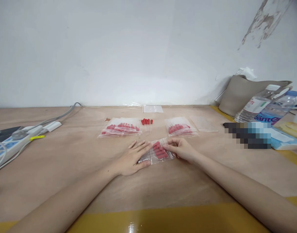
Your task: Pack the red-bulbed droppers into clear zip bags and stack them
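Observation:
A small clear plastic bag (158, 151) with red-capped droppers inside lies on the wooden table (65, 168). My left hand (133, 158) lies flat on the bag's left end, fingers stretched out. My right hand (181, 149) pinches the bag's right edge with curled fingers. Behind them, a few loose red-capped droppers (146, 123) lie in a row. Filled bags of the same droppers lie to the left (120, 127) and right (181, 127) of that row.
Empty clear bags lie at the back by the wall (152, 109) and to the right (203, 124). A power strip with grey cables (22, 137) sits at the left. Water bottles (267, 103) and a beige bag (238, 94) crowd the right.

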Demonstrator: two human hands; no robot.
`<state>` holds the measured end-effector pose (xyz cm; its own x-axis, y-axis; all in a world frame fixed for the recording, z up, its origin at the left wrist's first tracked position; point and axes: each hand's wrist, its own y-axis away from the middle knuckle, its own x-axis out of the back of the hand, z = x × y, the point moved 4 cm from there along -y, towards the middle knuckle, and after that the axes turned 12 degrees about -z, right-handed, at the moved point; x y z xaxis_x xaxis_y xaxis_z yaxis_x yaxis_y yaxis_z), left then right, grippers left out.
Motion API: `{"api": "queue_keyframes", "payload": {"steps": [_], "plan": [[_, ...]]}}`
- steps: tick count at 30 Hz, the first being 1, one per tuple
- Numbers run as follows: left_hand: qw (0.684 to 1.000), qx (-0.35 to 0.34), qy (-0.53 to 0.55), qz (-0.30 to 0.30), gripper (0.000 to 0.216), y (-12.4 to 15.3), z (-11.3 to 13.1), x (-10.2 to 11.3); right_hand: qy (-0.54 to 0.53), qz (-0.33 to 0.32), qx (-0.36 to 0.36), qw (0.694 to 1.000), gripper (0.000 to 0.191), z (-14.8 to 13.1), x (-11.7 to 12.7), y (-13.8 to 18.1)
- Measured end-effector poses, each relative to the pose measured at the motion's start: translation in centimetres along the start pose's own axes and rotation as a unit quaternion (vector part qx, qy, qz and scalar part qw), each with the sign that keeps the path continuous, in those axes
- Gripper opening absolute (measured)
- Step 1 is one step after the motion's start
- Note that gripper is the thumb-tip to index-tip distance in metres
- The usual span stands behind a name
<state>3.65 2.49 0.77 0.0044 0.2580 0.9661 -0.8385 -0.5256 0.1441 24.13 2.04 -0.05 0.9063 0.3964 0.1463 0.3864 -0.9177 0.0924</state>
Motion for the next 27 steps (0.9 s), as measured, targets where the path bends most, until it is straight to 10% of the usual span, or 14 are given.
{"api": "queue_keyframes", "payload": {"steps": [9, 14, 21, 27], "plan": [[1.0, -0.009, 0.018, 0.0, 0.066, 0.0, 0.1, 0.1, 0.007, 0.044, -0.048, 0.998, 0.036, 0.3, 0.2, 0.1], [0.999, -0.046, 0.019, -0.011, 0.069, -0.1, 0.4, 0.1, 0.013, -0.079, -0.054, 0.995, 0.028, -0.3, -1.0, 0.0], [0.997, -0.001, 0.071, 0.037, 0.088, 0.4, -0.4, 0.2, -0.034, 0.034, -0.012, 0.999, 0.03, 0.4, 1.2, -0.3], [0.994, 0.009, 0.091, 0.058, 0.092, 0.5, -0.8, 0.1, 0.007, -0.01, -0.013, 1.0, 0.028, 0.3, 2.1, 0.0]]}}
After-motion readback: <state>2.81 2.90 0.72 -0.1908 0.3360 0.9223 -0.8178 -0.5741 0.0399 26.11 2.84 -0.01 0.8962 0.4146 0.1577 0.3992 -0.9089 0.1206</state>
